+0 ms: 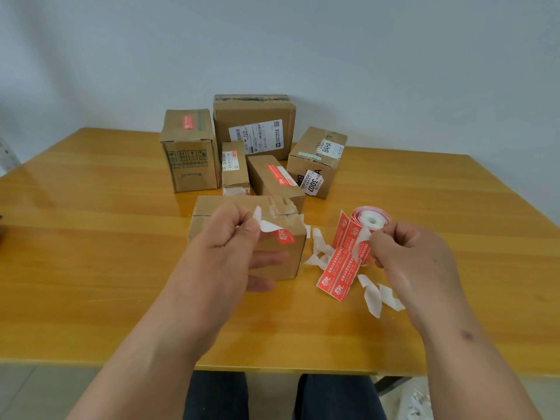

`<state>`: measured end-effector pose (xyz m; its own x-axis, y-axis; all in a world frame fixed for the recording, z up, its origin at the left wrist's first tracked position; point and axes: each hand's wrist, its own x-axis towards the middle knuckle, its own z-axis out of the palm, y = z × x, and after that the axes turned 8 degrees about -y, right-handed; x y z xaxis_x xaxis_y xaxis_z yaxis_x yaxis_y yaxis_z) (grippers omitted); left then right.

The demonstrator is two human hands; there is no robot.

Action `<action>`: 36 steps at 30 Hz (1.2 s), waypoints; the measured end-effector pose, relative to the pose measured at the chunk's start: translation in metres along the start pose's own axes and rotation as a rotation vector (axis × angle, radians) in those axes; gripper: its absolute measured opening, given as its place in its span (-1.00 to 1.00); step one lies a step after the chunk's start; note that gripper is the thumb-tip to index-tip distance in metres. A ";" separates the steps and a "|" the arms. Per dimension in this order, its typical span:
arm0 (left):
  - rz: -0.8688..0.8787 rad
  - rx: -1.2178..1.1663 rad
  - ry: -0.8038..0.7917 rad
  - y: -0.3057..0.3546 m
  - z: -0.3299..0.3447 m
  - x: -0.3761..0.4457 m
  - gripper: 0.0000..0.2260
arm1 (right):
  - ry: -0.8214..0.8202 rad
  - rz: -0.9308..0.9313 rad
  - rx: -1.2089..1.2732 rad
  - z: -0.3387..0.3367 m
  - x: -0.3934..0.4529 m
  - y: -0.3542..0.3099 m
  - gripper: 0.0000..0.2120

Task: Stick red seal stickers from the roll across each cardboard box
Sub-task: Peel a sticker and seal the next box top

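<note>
My left hand (233,237) pinches a red seal sticker (277,230), curled so its white back shows, above the nearest cardboard box (281,259). My right hand (406,253) grips the loose strip of red stickers (341,274) that trails from the roll (371,218), which lies on the table right of that box. Behind stand several more boxes: a tall one (188,153) with a red sticker on top, a big one (254,125) at the back, a narrow one (235,168), a flat one (274,180) bearing a long red sticker, and a taped one (318,160).
White backing scraps (374,295) lie on the wooden table (91,237) around the strip and beside the near box. The table's front edge runs just above my knees. A pale wall stands behind the boxes.
</note>
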<state>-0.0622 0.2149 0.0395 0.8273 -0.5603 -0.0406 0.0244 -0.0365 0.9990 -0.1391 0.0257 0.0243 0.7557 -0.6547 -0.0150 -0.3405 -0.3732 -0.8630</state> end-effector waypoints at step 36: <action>0.308 0.827 -0.064 -0.001 0.007 -0.008 -0.65 | -0.315 -0.270 -0.052 0.014 -0.025 -0.041 -0.83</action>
<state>-0.0727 0.2140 0.0388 0.6965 -0.6884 0.2027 -0.6288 -0.4493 0.6346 -0.1365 0.0665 0.0529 0.9532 -0.2985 0.0470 -0.1288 -0.5420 -0.8304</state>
